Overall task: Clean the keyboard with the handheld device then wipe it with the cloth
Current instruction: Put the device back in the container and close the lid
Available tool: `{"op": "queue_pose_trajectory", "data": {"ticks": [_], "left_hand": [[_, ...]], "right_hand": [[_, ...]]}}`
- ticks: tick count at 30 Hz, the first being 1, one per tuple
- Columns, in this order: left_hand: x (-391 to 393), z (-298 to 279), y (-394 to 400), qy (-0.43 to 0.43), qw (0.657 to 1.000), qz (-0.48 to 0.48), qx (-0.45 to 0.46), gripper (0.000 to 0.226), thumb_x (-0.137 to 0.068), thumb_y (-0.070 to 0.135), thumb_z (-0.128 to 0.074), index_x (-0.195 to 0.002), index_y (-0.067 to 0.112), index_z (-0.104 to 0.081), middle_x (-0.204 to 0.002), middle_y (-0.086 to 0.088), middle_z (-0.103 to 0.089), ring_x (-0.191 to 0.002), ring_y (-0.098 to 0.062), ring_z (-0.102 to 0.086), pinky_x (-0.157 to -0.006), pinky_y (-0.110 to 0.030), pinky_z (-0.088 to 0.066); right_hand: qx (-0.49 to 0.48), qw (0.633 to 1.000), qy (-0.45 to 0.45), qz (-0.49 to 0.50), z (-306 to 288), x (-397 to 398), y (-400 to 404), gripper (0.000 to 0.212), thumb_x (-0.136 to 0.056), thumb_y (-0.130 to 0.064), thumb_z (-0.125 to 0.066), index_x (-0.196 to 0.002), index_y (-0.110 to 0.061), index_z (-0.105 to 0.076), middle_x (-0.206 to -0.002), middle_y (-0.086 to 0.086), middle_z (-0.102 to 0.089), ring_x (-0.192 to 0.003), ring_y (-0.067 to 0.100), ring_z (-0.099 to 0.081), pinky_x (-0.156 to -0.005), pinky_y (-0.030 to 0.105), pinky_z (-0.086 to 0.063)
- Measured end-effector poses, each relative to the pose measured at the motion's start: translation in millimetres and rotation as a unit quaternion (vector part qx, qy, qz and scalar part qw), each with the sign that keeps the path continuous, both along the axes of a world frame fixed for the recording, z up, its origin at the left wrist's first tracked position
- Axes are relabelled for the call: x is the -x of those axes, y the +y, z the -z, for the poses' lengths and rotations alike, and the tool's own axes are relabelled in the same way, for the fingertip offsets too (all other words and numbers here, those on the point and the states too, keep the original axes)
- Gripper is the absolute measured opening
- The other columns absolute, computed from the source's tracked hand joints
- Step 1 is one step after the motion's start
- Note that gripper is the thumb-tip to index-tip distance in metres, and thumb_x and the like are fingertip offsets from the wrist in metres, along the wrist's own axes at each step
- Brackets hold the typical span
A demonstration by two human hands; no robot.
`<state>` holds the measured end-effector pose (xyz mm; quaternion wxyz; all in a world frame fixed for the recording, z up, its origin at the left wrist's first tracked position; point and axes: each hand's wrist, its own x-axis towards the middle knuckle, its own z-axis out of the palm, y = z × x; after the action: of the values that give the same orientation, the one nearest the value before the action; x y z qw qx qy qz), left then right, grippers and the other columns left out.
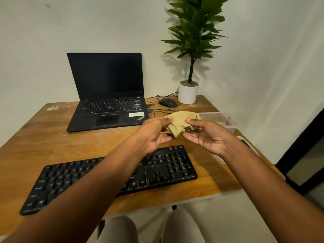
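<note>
Both hands [182, 133] pinching tan cloth [180, 122], above black keyboard [163, 167]

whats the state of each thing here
cloth: bunched, held above the table
left hand: pinches cloth
right hand: pinches cloth
keyboard: flat on table, untouched
laptop: open, screen dark
mouse: idle by the pot

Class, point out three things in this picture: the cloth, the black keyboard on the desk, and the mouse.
cloth [178, 122], head view, middle of the bunched fabric
keyboard [168, 165], head view, keys at its right end
mouse [168, 102], head view, top of its shell
</note>
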<state>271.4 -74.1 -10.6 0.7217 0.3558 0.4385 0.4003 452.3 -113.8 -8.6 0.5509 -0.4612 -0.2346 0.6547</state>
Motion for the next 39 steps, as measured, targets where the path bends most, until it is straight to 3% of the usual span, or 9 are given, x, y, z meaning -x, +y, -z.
{"op": "queue_pose_trajectory", "data": {"ticks": [6,9,12,19,26,29,33,36,39], "left_hand": [[-54,-12,36,0.027,0.998,0.039,-0.028,0.028,-0.091,-0.002,-0.07,-0.118,-0.001,-0.063,-0.111,-0.02,-0.073,-0.097,-0.032,-0.075,-0.077,-0.044,-0.064],[-89,-18,54,0.056,0.996,0.045,-0.052,0.034,-0.087,-0.006,-0.073,-0.118,0.0,-0.063,-0.111,-0.018,-0.074,-0.099,-0.031,-0.075,-0.086,-0.047,-0.062],[-124,-20,72,0.079,0.993,0.056,-0.067,0.024,-0.087,-0.008,-0.072,-0.107,0.001,-0.063,-0.108,-0.018,-0.073,-0.101,-0.03,-0.073,-0.09,-0.05,-0.06],[-175,-9,98,0.181,0.976,0.091,-0.084,0.018,-0.09,-0.01,-0.069,-0.093,0.005,-0.059,-0.083,-0.011,-0.067,-0.069,-0.02,-0.068,-0.066,-0.035,-0.061],[-194,-10,107,0.326,0.926,0.146,-0.119,0.014,-0.098,-0.003,-0.06,-0.086,0.0,-0.054,-0.079,-0.012,-0.059,-0.065,-0.019,-0.062,-0.071,-0.029,-0.058],[-199,-9,108,0.377,0.9,0.173,-0.133,0.023,-0.1,-0.001,-0.058,-0.079,0.001,-0.049,-0.084,-0.013,-0.058,-0.072,-0.021,-0.062,-0.076,-0.031,-0.058],[-207,-7,109,0.438,0.863,0.187,-0.168,0.02,-0.094,-0.002,-0.069,-0.083,0.001,-0.052,-0.096,-0.016,-0.065,-0.099,-0.032,-0.072,-0.084,-0.039,-0.062],[-214,-8,110,0.508,0.809,0.2,-0.22,0.023,-0.082,0.001,-0.082,-0.089,-0.001,-0.06,-0.085,-0.016,-0.074,-0.075,-0.031,-0.077,-0.076,-0.043,-0.064],[-222,-3,107,0.572,0.745,0.225,-0.259,0.02,-0.082,0.004,-0.082,-0.084,0.003,-0.062,-0.07,-0.012,-0.073,-0.051,-0.023,-0.072,-0.068,-0.036,-0.064]], "right_hand": [[-0.009,0.997,-0.061,0.038,-12,-52,21,0.023,-0.085,0.001,-0.074,-0.107,-0.002,-0.065,-0.103,0.016,-0.072,-0.101,0.031,-0.071,-0.084,0.039,-0.062],[-0.012,0.996,-0.074,0.052,-18,-85,35,0.019,-0.09,0.002,-0.068,-0.108,-0.002,-0.063,-0.108,0.017,-0.068,-0.102,0.03,-0.07,-0.081,0.038,-0.063],[0.009,0.994,-0.097,0.059,-20,-115,52,0.012,-0.096,0.002,-0.061,-0.107,-0.002,-0.06,-0.109,0.018,-0.061,-0.099,0.031,-0.067,-0.075,0.04,-0.064],[0.077,0.971,-0.22,0.048,-2,-163,89,0.009,-0.098,0.003,-0.057,-0.106,-0.002,-0.058,-0.106,0.021,-0.064,-0.086,0.031,-0.07,-0.07,0.036,-0.064],[0.141,0.928,-0.345,-0.005,5,-175,108,0.016,-0.101,-0.003,-0.055,-0.114,0.006,-0.055,-0.109,0.026,-0.068,-0.081,0.031,-0.074,-0.064,0.033,-0.064],[0.151,0.892,-0.426,-0.011,2,-170,110,0.01,-0.099,-0.001,-0.06,-0.105,0.007,-0.057,-0.108,0.026,-0.067,-0.077,0.031,-0.075,-0.062,0.033,-0.064],[0.152,0.826,-0.543,-0.009,7,-161,115,0.015,-0.093,-0.002,-0.07,-0.088,0.002,-0.057,-0.097,0.021,-0.065,-0.073,0.03,-0.071,-0.069,0.036,-0.062],[0.149,0.753,-0.641,-0.023,12,-156,120,0.022,-0.087,-0.014,-0.08,-0.089,-0.001,-0.062,-0.098,0.019,-0.07,-0.085,0.03,-0.073,-0.066,0.033,-0.058],[0.144,0.665,-0.731,-0.05,15,-150,124,0.025,-0.088,-0.021,-0.078,-0.102,-0.004,-0.065,-0.098,0.011,-0.068,-0.094,0.025,-0.071,-0.081,0.032,-0.057]]}}
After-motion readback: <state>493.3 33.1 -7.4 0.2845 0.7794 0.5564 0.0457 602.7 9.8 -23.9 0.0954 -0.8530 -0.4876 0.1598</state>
